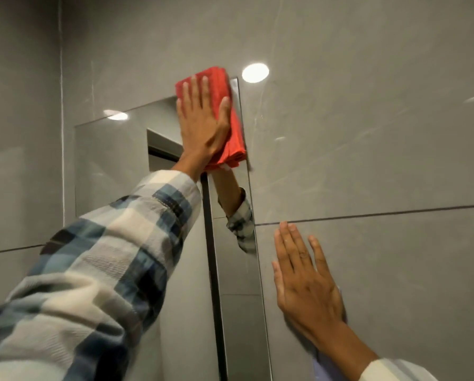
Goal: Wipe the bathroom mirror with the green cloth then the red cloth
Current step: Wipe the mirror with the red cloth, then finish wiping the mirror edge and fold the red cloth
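Observation:
The bathroom mirror (114, 166) hangs on the grey tiled wall, its top right corner near the upper middle of the view. My left hand (201, 125) lies flat on the folded red cloth (234, 136) and presses it against that top right corner. The cloth overlaps the mirror's upper edge and right edge. My right hand (306, 279) rests flat with spread fingers on the wall tile just right of the mirror, holding nothing. The green cloth is not in view. The mirror reflects my checked sleeve and forearm.
Large glossy grey wall tiles (368, 160) surround the mirror, with a dark grout line (381, 214) running across at the level of my right fingertips. A round ceiling light's reflection (255, 72) shines on the tile beside the cloth. The mirror reflects a dark door frame (211, 243).

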